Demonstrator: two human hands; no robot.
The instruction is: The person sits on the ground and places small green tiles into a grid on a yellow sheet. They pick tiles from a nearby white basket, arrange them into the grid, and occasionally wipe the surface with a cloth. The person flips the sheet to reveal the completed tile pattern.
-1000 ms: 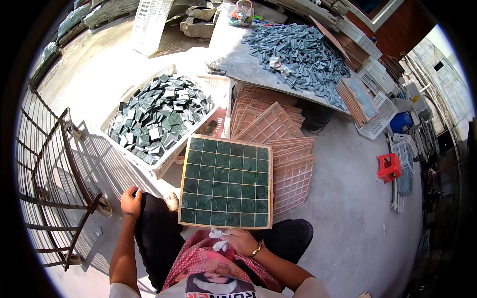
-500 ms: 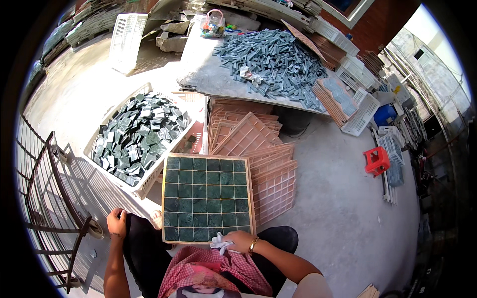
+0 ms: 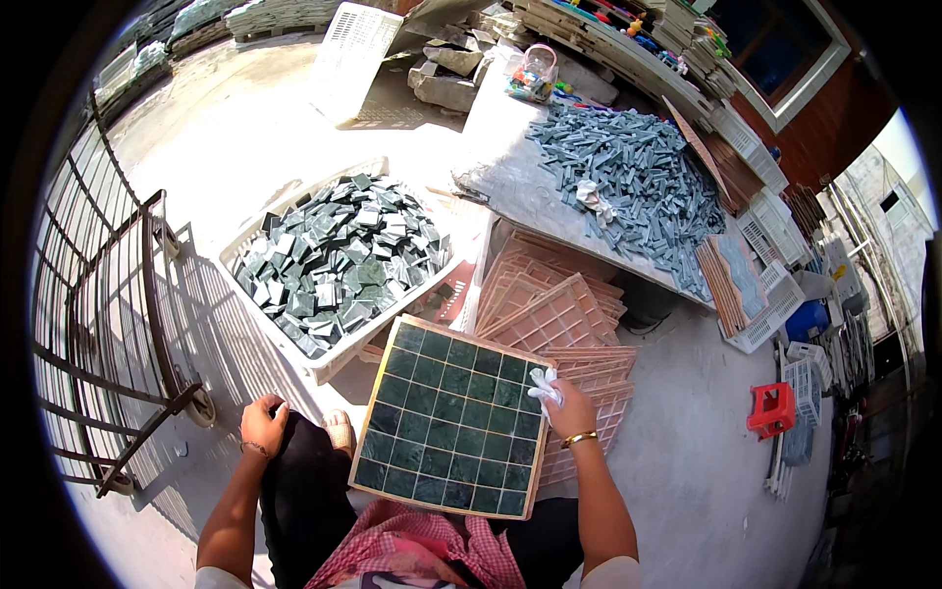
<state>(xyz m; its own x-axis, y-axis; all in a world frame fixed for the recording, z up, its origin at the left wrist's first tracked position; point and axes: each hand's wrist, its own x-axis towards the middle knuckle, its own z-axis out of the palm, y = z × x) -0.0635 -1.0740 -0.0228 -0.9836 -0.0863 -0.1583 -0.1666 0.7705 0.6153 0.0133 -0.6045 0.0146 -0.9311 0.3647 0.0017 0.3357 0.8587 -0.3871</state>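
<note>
The person is wearing a gold bangle at the right hand [image 3: 571, 410] wrist — a thin dark band at the left hand [image 3: 263, 426] wrist — black trousers, bare forearms.

Square tile board [image 3: 451, 429]: wooden frame, filled with a grid of dark green glossy tiles, lying tilted across the lap, far corner toward the pink trays. White cloth [image 3: 543, 387] bunched at its right edge
</note>
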